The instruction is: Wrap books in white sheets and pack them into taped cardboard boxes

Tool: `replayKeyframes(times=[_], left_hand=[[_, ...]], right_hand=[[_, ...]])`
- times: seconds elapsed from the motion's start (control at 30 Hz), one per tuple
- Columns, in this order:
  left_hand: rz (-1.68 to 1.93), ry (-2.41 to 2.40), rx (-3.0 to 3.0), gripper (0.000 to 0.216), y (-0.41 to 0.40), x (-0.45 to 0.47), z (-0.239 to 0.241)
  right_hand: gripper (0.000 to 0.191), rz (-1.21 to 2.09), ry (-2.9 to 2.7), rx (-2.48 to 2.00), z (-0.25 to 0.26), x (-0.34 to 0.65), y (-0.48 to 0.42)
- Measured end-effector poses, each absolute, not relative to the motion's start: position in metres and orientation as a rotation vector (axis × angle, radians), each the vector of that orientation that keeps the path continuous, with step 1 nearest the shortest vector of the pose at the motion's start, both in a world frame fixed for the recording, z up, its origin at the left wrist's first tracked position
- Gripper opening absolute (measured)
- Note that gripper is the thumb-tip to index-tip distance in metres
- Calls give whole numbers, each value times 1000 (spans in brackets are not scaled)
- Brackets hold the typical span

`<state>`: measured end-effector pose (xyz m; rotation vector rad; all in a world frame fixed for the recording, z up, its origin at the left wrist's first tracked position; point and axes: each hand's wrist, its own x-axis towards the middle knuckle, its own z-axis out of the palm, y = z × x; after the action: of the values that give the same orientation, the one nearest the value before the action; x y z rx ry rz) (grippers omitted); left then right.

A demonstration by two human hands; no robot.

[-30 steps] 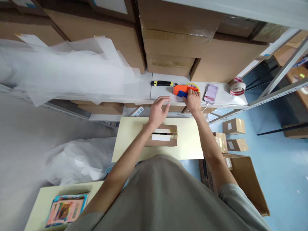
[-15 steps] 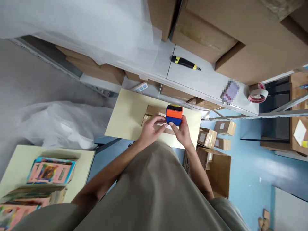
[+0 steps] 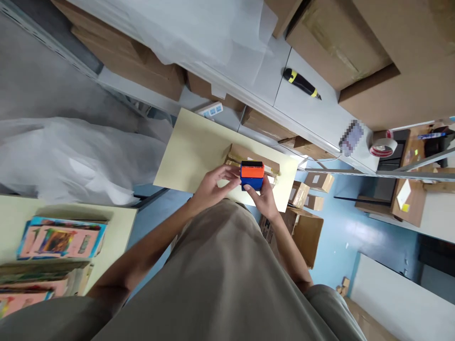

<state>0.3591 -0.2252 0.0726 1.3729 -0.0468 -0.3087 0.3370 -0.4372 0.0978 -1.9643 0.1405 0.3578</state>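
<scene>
An orange and blue tape dispenser (image 3: 252, 174) is held over a small cardboard box (image 3: 249, 156) that lies on a pale yellow tabletop (image 3: 188, 151). My right hand (image 3: 262, 199) is closed round the dispenser from below and the right. My left hand (image 3: 215, 182) has its fingers curled, and its fingertips touch the dispenser's left side and the box top. The box is partly hidden behind the dispenser and both hands.
A black and yellow utility knife (image 3: 301, 83) and a tape roll (image 3: 383, 147) lie on the white shelf (image 3: 313, 113) under big cartons. Small boxes (image 3: 319, 181) sit on the blue floor at right. Colourful books (image 3: 60, 239) lie at lower left, white plastic sheeting (image 3: 64, 156) beside them.
My right hand took the tape dispenser off the shelf and brought it down over the box. My left hand came back to meet it. The camera tilted downward.
</scene>
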Motion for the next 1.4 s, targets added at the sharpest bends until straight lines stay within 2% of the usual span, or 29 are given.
replayKeyframes(times=[0.17, 0.37, 0.57, 0.73, 1.03, 1.23, 1.4], left_hand=[[-379, 17, 1323, 58, -196, 384, 67], [-532, -105, 1392, 50, -177, 406, 77], [-576, -179, 1407, 43, -170, 408, 70], [-554, -131, 1378, 39, -166, 402, 51], [-546, 174, 1241, 38, -182, 377, -3], [-466, 296, 1118, 37, -197, 373, -18], [-378, 431, 1106, 39, -199, 403, -51]], right_hand=[[60, 503, 172, -2027, 98, 324, -432], [53, 620, 121, -2139, 115, 317, -421], [55, 664, 171, -2222, 125, 316, -412], [59, 721, 162, -2328, 132, 324, -407], [65, 1026, 62, -2499, 154, 368, -399], [65, 1318, 44, -2528, 193, 409, -411], [66, 1506, 100, -2532, 229, 443, -424]])
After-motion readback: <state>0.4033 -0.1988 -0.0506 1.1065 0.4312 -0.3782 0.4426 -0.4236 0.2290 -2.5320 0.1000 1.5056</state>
